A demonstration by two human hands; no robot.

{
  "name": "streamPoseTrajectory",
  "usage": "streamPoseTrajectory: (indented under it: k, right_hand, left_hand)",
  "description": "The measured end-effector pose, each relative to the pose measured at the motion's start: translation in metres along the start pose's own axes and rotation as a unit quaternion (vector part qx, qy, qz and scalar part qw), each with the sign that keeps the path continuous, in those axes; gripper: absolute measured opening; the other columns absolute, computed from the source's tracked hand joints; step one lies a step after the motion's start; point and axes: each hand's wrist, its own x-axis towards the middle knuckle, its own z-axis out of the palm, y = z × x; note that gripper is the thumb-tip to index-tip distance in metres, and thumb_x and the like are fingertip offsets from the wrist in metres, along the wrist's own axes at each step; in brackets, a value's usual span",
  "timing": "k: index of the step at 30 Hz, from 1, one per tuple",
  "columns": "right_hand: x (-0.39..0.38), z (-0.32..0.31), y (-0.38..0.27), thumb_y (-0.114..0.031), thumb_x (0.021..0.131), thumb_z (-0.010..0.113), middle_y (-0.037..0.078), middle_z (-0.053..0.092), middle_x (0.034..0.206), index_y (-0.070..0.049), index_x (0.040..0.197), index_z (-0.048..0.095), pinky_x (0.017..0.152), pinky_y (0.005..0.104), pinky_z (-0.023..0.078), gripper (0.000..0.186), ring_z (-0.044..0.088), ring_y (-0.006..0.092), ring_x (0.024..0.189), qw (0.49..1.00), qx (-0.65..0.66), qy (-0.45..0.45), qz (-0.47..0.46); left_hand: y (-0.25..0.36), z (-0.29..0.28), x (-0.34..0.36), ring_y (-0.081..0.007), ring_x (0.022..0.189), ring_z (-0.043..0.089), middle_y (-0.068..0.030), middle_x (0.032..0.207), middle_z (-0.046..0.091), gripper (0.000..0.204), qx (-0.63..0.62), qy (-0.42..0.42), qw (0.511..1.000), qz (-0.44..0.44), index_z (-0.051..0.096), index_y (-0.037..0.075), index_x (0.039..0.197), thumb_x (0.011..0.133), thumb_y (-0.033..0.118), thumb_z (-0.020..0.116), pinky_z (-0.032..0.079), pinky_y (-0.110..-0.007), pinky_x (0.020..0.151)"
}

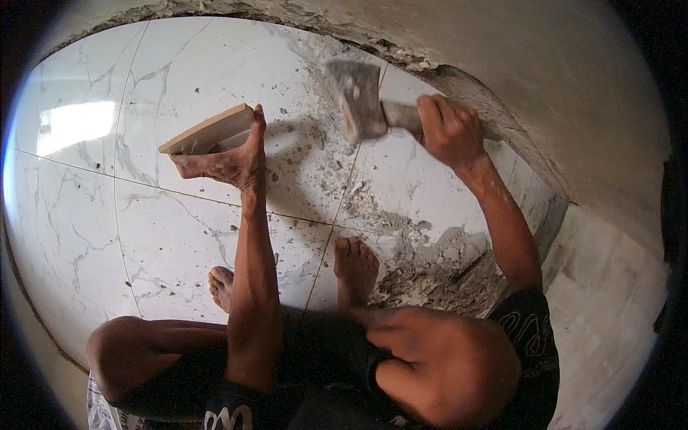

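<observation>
A: Above the tiled floor point(179, 68), your right hand point(451, 132) grasps the hatchet-like tool point(369, 104) by its handle point(401, 116); it's probably head-heavy, so hold firmly.

B: And left of it, your left hand point(233, 163) clasps the tile piece point(206, 130): likely stiff, brittle, maybe slippery; keep to its edges.

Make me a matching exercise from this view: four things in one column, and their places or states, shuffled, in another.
Things
1. Flat tile piece with a tan edge
2. Broad-headed grey tool with a handle
3. Glossy white floor tiles with grey veins
4. Crumbled grey rubble

Places or states
A. Gripped in the right hand
B. Strewn beside the right foot
C. Reflecting a bright patch
D. Held tilted in the left hand

Pairs: 1-D, 2-A, 3-C, 4-B
</observation>
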Motion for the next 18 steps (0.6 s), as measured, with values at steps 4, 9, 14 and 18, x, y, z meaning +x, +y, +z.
streamPoseTrajectory:
  k: [4, 9, 14, 18]
  right_hand:
    - [-0.009, 0.012, 0.03, -0.009, 0.082, 0.063, 0.013, 0.06, 0.063, -0.001, 0.093, 0.053, 0.041, 0.0349, 0.049, 0.018, 0.061, 0.0237, 0.048, 0.986, -0.076, -0.125, 0.082]
    - [-0.004, 0.003, 0.014, -0.008, 0.082, 0.064, 0.014, 0.061, 0.065, 0.0, 0.093, 0.052, 0.043, 0.034, 0.051, 0.018, 0.064, 0.0237, 0.053, 0.999, -0.012, -0.036, 0.024]
    - [-0.006, 0.007, 0.036, -0.008, 0.083, 0.062, 0.012, 0.06, 0.064, 0.0, 0.095, 0.053, 0.042, 0.0337, 0.049, 0.017, 0.063, 0.0234, 0.053, 0.986, -0.039, -0.138, 0.089]
    - [-0.005, 0.0, 0.025, -0.006, 0.08, 0.066, 0.014, 0.062, 0.066, 0.0, 0.098, 0.054, 0.046, 0.0357, 0.051, 0.023, 0.065, 0.0246, 0.058, 0.99, 0.002, -0.116, 0.08]
  left_hand:
    - [0.007, 0.005, -0.008, -0.039, 0.121, 0.022, -0.0241, 0.122, 0.019, 0.136, -0.044, -0.008, 0.999, -0.007, 0.002, -0.008, 0.138, 0.05, 0.05, 0.089, 0.045, -0.058, 0.093]
    - [-0.003, 0.004, -0.003, -0.0393, 0.121, 0.022, -0.024, 0.122, 0.019, 0.137, -0.023, 0.0, 1.0, 0.006, 0.002, -0.008, 0.138, 0.049, 0.05, 0.089, 0.047, -0.057, 0.092]
    - [0.002, 0.005, -0.005, -0.0398, 0.121, 0.022, -0.0241, 0.122, 0.019, 0.138, -0.046, -0.006, 0.999, -0.008, 0.001, -0.009, 0.138, 0.049, 0.051, 0.088, 0.046, -0.058, 0.093]
    - [0.005, 0.003, -0.004, -0.04, 0.121, 0.023, -0.0244, 0.122, 0.019, 0.139, 0.003, -0.009, 1.0, -0.009, 0.0, -0.009, 0.138, 0.049, 0.051, 0.089, 0.045, -0.058, 0.094]
